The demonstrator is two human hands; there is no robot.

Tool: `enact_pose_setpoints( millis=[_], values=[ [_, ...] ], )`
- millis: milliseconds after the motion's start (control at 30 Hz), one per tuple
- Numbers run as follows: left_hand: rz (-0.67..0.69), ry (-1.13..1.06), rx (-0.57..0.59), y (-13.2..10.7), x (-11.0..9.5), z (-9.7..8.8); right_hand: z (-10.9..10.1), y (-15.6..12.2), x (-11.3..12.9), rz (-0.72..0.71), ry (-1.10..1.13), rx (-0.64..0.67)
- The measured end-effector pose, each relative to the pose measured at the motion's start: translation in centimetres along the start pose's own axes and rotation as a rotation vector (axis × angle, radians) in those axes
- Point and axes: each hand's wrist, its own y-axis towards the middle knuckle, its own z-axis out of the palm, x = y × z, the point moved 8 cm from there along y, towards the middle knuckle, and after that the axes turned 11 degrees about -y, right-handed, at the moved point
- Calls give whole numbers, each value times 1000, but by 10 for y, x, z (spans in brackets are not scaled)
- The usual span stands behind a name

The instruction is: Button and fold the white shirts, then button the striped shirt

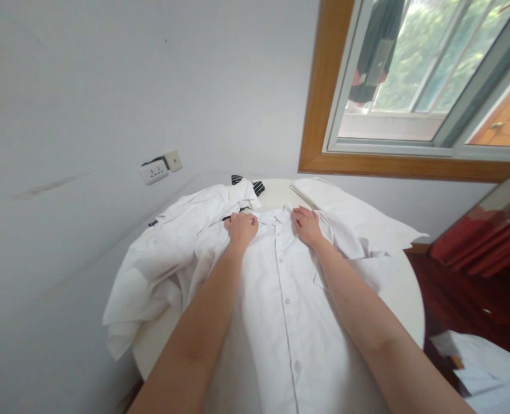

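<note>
A white button-up shirt (280,310) lies front up on a round white table (410,299), its collar pointing away from me. My left hand (241,227) rests at the left side of the collar with its fingers curled onto the fabric. My right hand (307,224) lies at the right side of the collar, fingers bent and pressing the cloth. Both forearms stretch over the shirt's body. The button row runs down the middle between them.
A heap of white garments (168,259) hangs over the table's left edge. A striped black-and-white cloth (255,184) peeks out at the back. Folded white cloth (345,207) lies at the back right. A wall socket (155,169), a wood-framed window (410,86) and red fabric (483,241) surround the table.
</note>
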Motion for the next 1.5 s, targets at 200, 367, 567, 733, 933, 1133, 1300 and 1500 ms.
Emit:
enact_pose_setpoints(
  millis=[200, 367, 567, 733, 933, 1133, 1300, 1500],
  values=[
    [74, -99, -126, 1, -11, -19, -17, -2, 2, 15, -9, -138],
    [196, -74, -188, -4, -22, -23, -15, -1, 0, 16, -5, -161],
    [252, 39, -62, -4, -14, 11, 3, -2, -3, 44, -29, -1],
    [291, 19, -66, -3, -20, 7, -16, -2, 21, -102, 13, -126],
    [359, -53, -18, -4, -28, 10, 7, -1, 44, -299, 113, 38],
    [349, -84, 0, 1, -29, 14, 12, 0, 39, -278, 99, 58],
    [276, -102, -41, 10, -19, 15, 10, 0, 41, -288, 73, 64],
    [325, -162, -69, 10, -23, 13, 12, 2, 39, -294, 104, 38]
  ],
)
